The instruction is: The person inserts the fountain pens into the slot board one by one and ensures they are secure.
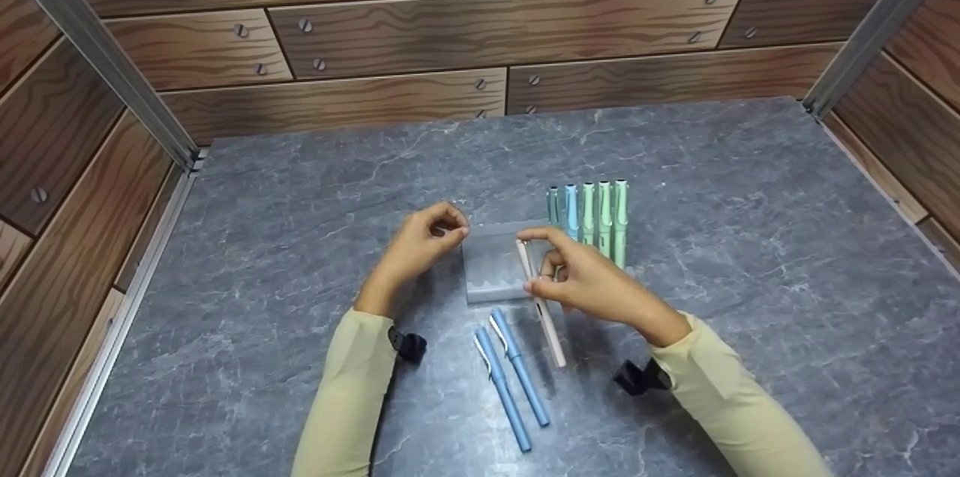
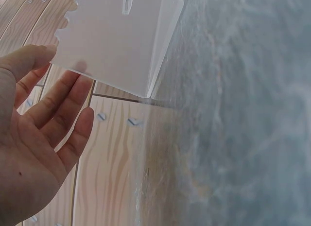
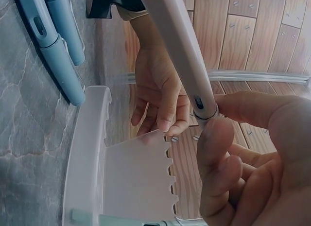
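A translucent pen stand (image 1: 491, 256) with a notched edge stands on the table. My left hand (image 1: 422, 241) pinches the upper left corner of its back panel (image 2: 112, 36) between thumb and fingers. Between the thumb and fingers of my right hand (image 1: 589, 274) is a pale pink pen (image 1: 551, 338), held tilted just in front of the stand. At the stand's right side several pens stand in a row: a dark green one (image 1: 553, 199), a light blue one (image 1: 571, 207) and light green ones (image 1: 604, 211). My right hand hides their lower parts.
Two blue pens (image 1: 504, 394) (image 1: 521, 372) lie side by side on the grey marbled table (image 1: 262, 274), nearer to me than the stand. Wood-patterned walls (image 1: 420, 34) and metal posts (image 1: 112, 57) border the table.
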The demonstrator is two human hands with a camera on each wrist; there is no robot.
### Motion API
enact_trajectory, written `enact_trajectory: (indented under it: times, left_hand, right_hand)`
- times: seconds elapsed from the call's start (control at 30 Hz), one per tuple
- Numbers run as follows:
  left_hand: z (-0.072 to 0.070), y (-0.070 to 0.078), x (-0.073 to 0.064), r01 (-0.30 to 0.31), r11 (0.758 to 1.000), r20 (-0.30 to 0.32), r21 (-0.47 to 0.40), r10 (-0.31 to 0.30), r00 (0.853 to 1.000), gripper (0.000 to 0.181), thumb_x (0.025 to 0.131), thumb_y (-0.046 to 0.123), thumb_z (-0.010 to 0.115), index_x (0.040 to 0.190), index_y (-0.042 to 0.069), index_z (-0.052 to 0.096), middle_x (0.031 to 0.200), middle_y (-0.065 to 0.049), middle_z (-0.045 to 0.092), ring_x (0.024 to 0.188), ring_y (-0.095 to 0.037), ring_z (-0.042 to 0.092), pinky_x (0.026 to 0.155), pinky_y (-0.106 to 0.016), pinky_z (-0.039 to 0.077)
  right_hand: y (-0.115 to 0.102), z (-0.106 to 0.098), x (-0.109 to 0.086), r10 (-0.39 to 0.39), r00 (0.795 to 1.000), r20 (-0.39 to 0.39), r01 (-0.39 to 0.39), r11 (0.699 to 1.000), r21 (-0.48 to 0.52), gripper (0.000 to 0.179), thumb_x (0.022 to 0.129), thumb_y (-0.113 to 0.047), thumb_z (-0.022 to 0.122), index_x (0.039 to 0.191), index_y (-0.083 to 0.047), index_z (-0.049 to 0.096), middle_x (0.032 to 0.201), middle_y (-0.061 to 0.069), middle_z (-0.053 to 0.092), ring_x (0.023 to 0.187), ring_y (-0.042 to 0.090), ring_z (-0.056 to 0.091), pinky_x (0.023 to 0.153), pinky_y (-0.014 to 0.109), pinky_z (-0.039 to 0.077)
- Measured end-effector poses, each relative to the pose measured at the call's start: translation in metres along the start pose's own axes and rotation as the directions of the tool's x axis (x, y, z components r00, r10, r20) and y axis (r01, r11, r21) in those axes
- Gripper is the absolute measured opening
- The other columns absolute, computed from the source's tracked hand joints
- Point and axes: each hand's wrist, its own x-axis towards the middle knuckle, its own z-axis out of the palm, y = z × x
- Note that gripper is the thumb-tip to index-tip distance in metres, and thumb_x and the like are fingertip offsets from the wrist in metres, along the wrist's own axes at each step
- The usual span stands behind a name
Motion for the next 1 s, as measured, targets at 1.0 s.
enact_trajectory:
  times: [1.0]
  left_hand:
    - [-0.001, 0.003, -0.001, -0.009, 1.000, 0.005, 0.006, 0.009, 1.000, 0.010, 0.090, 0.010, 0.065, 0.096, 0.002, 0.065, 0.098, -0.013, 0.070, 0.099, -0.027, 0.066, 0.089, -0.041, 0.052]
  right_hand:
    - [-0.010, -0.008, 0.012, -0.036, 0.979, -0.200, 0.013, 0.993, -0.115, 0.062, 0.086, -0.015, 0.071, 0.141, -0.015, 0.041, 0.073, 0.002, 0.063, 0.052, 0.010, 0.052, 0.046, 0.023, 0.045]
